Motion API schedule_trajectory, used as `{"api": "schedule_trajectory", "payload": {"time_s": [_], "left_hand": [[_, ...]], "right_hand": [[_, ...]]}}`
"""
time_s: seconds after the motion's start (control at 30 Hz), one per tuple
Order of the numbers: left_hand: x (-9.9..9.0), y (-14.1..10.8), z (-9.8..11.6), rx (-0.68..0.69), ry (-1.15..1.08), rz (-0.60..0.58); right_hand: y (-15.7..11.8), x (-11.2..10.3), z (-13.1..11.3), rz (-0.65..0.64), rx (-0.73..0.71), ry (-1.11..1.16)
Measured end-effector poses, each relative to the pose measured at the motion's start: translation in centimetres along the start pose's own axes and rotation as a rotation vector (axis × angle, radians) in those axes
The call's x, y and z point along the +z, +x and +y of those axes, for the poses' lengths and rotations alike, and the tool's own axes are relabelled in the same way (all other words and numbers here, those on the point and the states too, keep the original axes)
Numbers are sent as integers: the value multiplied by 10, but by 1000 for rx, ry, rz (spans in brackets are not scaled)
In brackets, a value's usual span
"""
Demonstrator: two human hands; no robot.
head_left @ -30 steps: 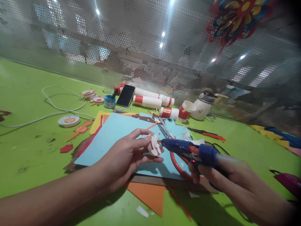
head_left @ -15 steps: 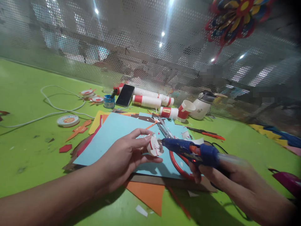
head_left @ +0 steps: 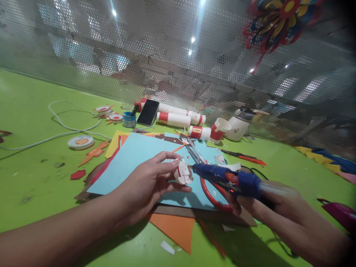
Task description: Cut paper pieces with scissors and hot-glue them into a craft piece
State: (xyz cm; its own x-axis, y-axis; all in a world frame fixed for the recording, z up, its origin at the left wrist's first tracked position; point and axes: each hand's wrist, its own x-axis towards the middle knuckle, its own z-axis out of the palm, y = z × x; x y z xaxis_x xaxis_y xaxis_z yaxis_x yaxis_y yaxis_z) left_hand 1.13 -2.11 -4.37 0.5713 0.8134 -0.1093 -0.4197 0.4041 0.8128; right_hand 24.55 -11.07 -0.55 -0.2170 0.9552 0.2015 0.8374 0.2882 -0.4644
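Between the thumb and fingers of my left hand (head_left: 150,178) is a small white paper-cup piece (head_left: 183,173) with red markings. My right hand (head_left: 267,204) grips a blue hot glue gun (head_left: 228,176) with a small red light lit and a clear glue stick at its back. The gun's nozzle points left, right at the edge of the cup piece; I cannot tell if they touch. Beneath both hands lies a light blue paper sheet (head_left: 125,159) on a stack of coloured paper. Red-handled scissors (head_left: 204,185) rest on it, partly hidden behind the gun.
Behind the stack are a phone (head_left: 148,112), a blue jar (head_left: 129,119), stacked paper cups (head_left: 174,120), an upright cup (head_left: 219,129) and a white kettle-like jug (head_left: 239,124). An orange-black cutter (head_left: 247,158) lies right. A white cable (head_left: 63,133) loops left; paper scraps (head_left: 78,175) are scattered.
The glue gun and my right hand have shifted very slightly to the right. My left hand keeps the cup piece in nearly the same place.
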Motion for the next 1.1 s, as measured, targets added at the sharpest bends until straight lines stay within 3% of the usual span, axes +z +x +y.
{"api": "schedule_trajectory", "payload": {"time_s": [0.57,0.93,1.1], "left_hand": [[-1,0,-2,-4,20,-13],[1,-2,-3,4,22,-23],[0,0,-3,9,17,-37]], "right_hand": [[3,-1,-1,-91,-30,9],[2,1,-2,-8,-71,-16],[3,2,-2,-28,-39,-24]]}}
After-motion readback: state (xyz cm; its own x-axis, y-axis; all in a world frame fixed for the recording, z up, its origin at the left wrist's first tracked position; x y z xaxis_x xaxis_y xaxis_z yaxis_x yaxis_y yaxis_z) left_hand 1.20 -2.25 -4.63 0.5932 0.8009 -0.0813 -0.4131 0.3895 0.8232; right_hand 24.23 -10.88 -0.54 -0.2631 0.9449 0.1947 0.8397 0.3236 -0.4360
